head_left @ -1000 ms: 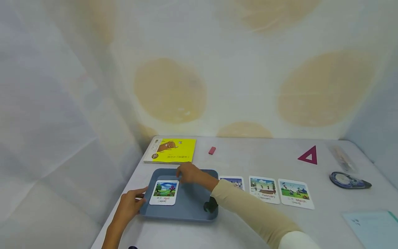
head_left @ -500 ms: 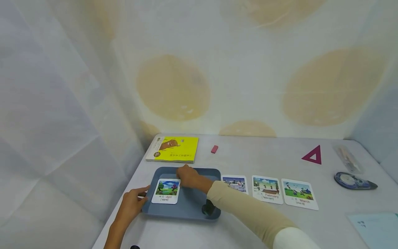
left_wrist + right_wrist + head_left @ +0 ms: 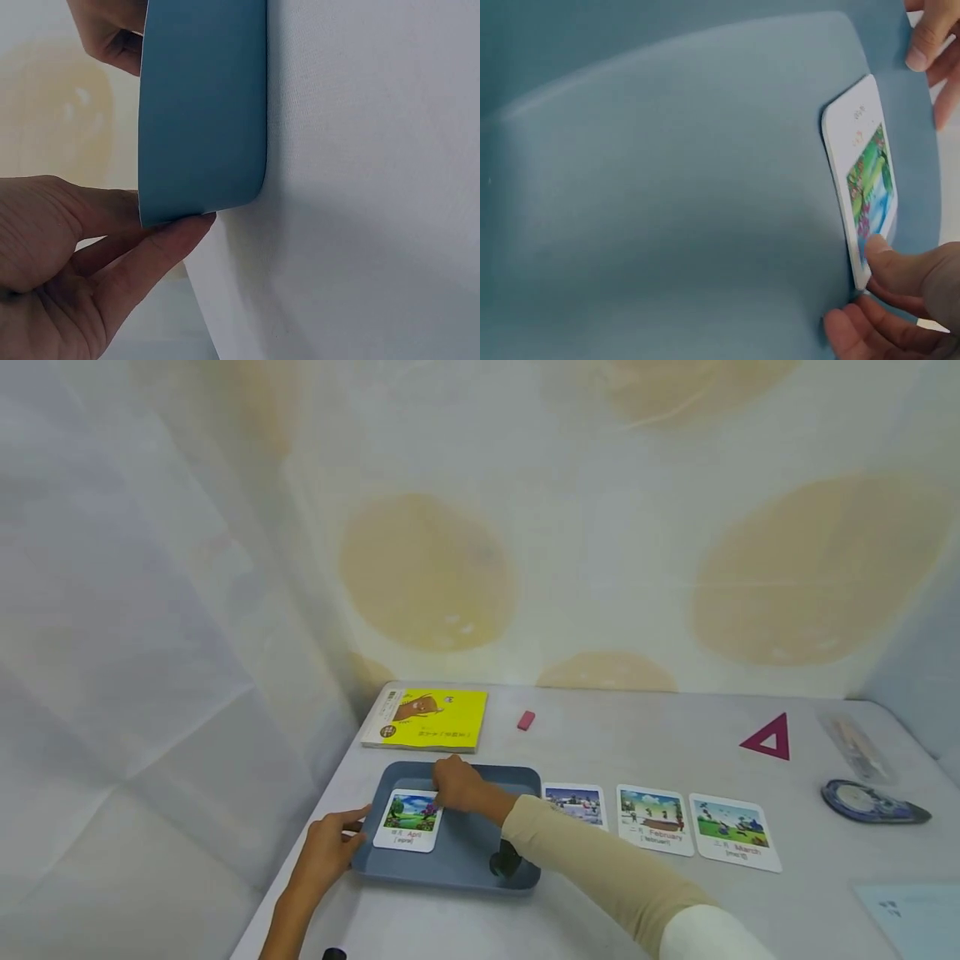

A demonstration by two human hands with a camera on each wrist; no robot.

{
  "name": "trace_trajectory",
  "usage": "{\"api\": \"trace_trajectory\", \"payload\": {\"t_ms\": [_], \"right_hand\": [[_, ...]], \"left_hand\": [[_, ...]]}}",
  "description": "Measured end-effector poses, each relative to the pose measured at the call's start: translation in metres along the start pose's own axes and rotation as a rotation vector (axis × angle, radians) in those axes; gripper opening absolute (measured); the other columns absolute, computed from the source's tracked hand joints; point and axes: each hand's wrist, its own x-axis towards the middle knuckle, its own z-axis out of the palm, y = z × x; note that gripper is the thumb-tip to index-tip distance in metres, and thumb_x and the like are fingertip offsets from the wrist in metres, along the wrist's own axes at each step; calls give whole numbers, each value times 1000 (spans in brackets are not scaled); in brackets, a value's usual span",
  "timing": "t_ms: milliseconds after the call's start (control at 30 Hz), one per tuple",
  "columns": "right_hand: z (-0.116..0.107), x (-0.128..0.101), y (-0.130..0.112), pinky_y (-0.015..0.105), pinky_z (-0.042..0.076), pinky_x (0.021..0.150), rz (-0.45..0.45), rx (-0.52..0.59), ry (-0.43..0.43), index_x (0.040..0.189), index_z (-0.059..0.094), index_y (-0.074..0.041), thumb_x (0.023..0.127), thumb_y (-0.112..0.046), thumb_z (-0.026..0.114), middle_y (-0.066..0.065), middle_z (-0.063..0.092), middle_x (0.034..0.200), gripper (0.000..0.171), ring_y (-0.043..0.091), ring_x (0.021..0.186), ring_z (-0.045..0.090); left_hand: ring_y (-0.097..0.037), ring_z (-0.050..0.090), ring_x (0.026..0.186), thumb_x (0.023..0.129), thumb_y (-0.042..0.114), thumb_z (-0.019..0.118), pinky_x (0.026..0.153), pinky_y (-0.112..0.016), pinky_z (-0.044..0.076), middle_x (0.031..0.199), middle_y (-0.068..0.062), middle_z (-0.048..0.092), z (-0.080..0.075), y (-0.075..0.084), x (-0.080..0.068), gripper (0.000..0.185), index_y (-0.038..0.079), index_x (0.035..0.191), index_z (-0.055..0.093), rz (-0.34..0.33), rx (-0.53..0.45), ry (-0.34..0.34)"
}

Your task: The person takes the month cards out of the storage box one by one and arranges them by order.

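The shallow blue-grey plastic tray (image 3: 450, 872) has a smooth, matt finish with a soft sheen along its rounded rim. In it lies a white picture card for April (image 3: 408, 821) of stiff, coated card, its printed face slightly glossy and its edge showing some thickness in the right wrist view. The pale grey cloth over the table (image 3: 645, 752) looks finely woven and matt, its weave plain in the left wrist view. The yellow paperback book (image 3: 427, 720) has a smooth paper cover with a faint gloss. The small magenta triangle ruler (image 3: 768, 739) looks like hard, translucent plastic. The backdrop behind is thin, creased, matt fabric.
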Motion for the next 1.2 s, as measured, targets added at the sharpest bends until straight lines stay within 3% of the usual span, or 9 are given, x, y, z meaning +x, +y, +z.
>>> {"api": "trace_trajectory", "payload": {"t_ms": [133, 333, 667, 833, 1033, 1200], "right_hand": [[3, -1, 2, 20, 45, 51, -25, -2, 33, 89, 71, -4, 75, -13, 79, -1, 60, 68, 19, 12, 60, 52], [4, 0, 8, 20, 46, 54, -33, -1, 83, 91, 72, -4, 77, -10, 76, -1, 63, 72, 16, 12, 61, 52], [7, -4, 10, 21, 40, 47, 13, 33, 28, 85, 70, -5, 75, -19, 81, -1, 56, 63, 20, 12, 55, 50], [6, -5, 12, 21, 49, 58, 20, 20, 81, 94, 71, -5, 73, -17, 82, -1, 64, 76, 27, 10, 63, 53], [0, -3, 17, 20, 49, 63, -70, 112, 185, 93, 71, -3, 79, -8, 75, 3, 67, 83, 16, 12, 70, 54], [-17, -10, 19, 17, 51, 60, -67, 314, 201, 94, 73, -3, 87, -2, 64, 5, 69, 89, 12, 13, 73, 58]], "left_hand": [[-16, 63, 74, 82, -2, 69, 52, -25, 53, 102, -16, 67, 4, 2, 0, 46, 5, 127, 60, 0, -1, 1], [-17, 63, 75, 82, -2, 69, 51, -25, 53, 103, -17, 67, 6, 3, 0, 46, 4, 127, 60, 5, 5, 6], [-18, 64, 76, 82, -2, 68, 53, -26, 53, 103, -18, 67, 6, 6, -2, 45, 3, 126, 60, 20, 0, -1], [-19, 66, 77, 82, -2, 68, 53, -26, 52, 103, -19, 68, 6, 8, -2, 45, 2, 126, 60, 49, 0, 4], [-19, 65, 78, 82, -2, 68, 52, -25, 53, 104, -19, 67, 2, 7, -3, 46, 3, 127, 60, 31, 15, 3], [-20, 65, 78, 82, -3, 67, 52, -26, 53, 104, -20, 66, -2, 2, -5, 46, 2, 127, 59, 21, 15, 3]]}}
